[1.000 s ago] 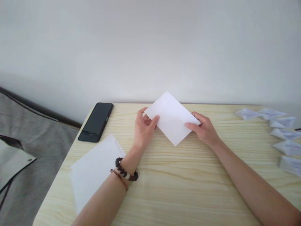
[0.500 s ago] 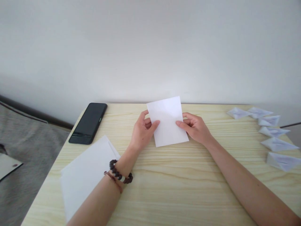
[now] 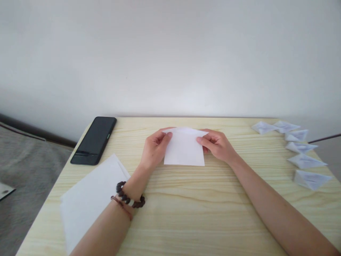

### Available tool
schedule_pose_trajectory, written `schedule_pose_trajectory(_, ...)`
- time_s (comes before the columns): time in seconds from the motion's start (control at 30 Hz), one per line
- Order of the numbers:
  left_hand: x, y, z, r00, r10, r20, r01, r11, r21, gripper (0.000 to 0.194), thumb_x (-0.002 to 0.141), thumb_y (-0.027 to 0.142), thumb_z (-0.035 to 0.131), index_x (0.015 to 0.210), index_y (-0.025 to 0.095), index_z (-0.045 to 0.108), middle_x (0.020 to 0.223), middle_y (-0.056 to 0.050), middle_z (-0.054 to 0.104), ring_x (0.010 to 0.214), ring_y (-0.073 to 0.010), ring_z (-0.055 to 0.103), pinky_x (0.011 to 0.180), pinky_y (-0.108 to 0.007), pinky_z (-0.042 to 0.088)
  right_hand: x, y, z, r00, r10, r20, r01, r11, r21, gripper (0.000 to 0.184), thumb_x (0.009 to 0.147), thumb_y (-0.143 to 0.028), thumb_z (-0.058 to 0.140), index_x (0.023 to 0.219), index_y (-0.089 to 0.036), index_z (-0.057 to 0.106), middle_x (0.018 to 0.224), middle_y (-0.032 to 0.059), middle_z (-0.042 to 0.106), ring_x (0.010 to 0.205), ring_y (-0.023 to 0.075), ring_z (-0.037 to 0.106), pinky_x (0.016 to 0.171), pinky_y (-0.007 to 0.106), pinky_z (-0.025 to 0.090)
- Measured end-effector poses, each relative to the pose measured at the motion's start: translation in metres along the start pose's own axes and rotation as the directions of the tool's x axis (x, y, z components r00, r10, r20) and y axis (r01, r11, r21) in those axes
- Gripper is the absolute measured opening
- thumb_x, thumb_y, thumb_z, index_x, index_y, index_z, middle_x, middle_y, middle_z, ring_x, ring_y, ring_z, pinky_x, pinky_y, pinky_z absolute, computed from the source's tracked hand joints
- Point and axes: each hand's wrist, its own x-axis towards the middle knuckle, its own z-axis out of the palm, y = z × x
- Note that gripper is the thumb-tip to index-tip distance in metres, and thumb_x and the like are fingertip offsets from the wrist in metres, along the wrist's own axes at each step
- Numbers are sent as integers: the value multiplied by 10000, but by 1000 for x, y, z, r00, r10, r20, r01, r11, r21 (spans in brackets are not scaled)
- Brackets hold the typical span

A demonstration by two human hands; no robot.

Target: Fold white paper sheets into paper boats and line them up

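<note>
A small white sheet of paper (image 3: 184,149) is held between both hands over the middle of the table, its upper part bent over along the far edge. My left hand (image 3: 155,147) pinches its left side, thumb on top and fingers behind. On the other side, my right hand (image 3: 216,144) grips the paper's right edge the same way, thumb on its face. The fingertips behind the paper are partly hidden. A dark beaded bracelet (image 3: 130,199) circles my left wrist.
Larger white sheets (image 3: 90,199) lie under my left forearm. A black phone (image 3: 94,140) rests at the table's back left. Several folded white paper boats (image 3: 306,160) line the right side of the wooden table (image 3: 213,220). A pale wall (image 3: 170,64) rises behind it.
The paper was flat and tilted upward; now its top part is bent over and it looks shorter. Both hands have shifted toward its upper corners. The view has turned slightly right.
</note>
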Motion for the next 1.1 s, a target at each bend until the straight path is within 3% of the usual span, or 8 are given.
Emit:
schedule_pose_trajectory(0.13, -2, 4, 2, 995, -42, 92, 56, 986, -158, 468, 708, 347, 765, 1107, 178, 586, 911, -52, 731, 763, -173, 678, 694, -279, 549, 0, -1, 0, 1000, -23, -8, 23, 999, 30, 168, 840, -328, 621, 941, -196, 641, 593, -33, 576, 506, 97, 512, 460, 207, 408)
schedule_pose_trajectory(0.33, -2, 6, 3, 989, -89, 118, 99, 991, -90, 280, 699, 361, 773, 835, 142, 664, 796, -39, 734, 689, -153, 666, 636, -240, 533, 0, 1, 1, 995, -60, -80, 50, 992, -118, 171, 845, -335, 611, 853, -178, 678, 559, -26, 572, 458, 87, 481, 401, 194, 346)
schedule_pose_trajectory(0.43, 0, 8, -1, 988, -124, 94, 133, 986, -98, 342, 722, 443, 739, 885, 151, 669, 742, -26, 719, 649, -144, 651, 590, -223, 510, 0, 3, 0, 981, -177, -78, 156, 962, -225, 173, 859, -290, 581, 926, -202, 714, 725, 19, 665, 621, 133, 584, 500, 221, 431)
schedule_pose_trajectory(0.6, 2, 15, -8, 947, -210, 242, 258, 948, -188, 737, 786, 742, 427, 1177, 141, 598, 863, -118, 732, 784, -264, 690, 638, -354, 543, 1, 3, 2, 893, -446, 55, 427, 806, -410, 416, 835, -88, 449, 1105, -287, 694, 992, 56, 654, 885, 182, 605, 730, 319, 485)
schedule_pose_trajectory(0.67, 1, 16, -9, 956, -187, 226, 212, 973, -90, 676, 785, 690, 505, 1173, 145, 601, 848, -103, 732, 736, -236, 680, 585, -296, 513, 1, 3, 2, 874, -485, 45, 453, 777, -437, 448, 832, -70, 422, 1091, -305, 701, 1024, 60, 625, 880, 178, 595, 734, 329, 481)
schedule_pose_trajectory(0.77, 1, 14, -7, 966, -165, 200, 160, 986, 41, 556, 719, 495, 719, 1148, 165, 590, 832, -63, 730, 639, -162, 644, 513, -214, 441, 2, 4, 0, 896, -444, 21, 415, 820, -394, 411, 861, -124, 411, 1091, -303, 700, 1109, 56, 616, 968, 198, 588, 791, 347, 478)
schedule_pose_trajectory(0.93, 3, 9, -5, 984, -96, 149, 98, 995, -5, 518, 658, 341, 795, 1097, 177, 575, 1037, -86, 706, 849, -178, 661, 697, -252, 514, 1, 4, -1, 980, -195, -23, 193, 977, -88, 450, 941, -396, 313, 1306, -260, 538, 1088, 49, 678, 975, 233, 623, 821, 366, 493)
schedule_pose_trajectory(1.1, 2, 9, -2, 988, -61, 139, 63, 998, -9, 493, 646, 306, 806, 1063, 163, 585, 1042, -78, 684, 854, -158, 643, 708, -239, 508, 1, 1, 7, 993, -63, -98, 34, 962, -271, 411, 835, -478, 594, 1162, -228, 603, 901, 42, 691, 662, 158, 598, 567, 263, 462)
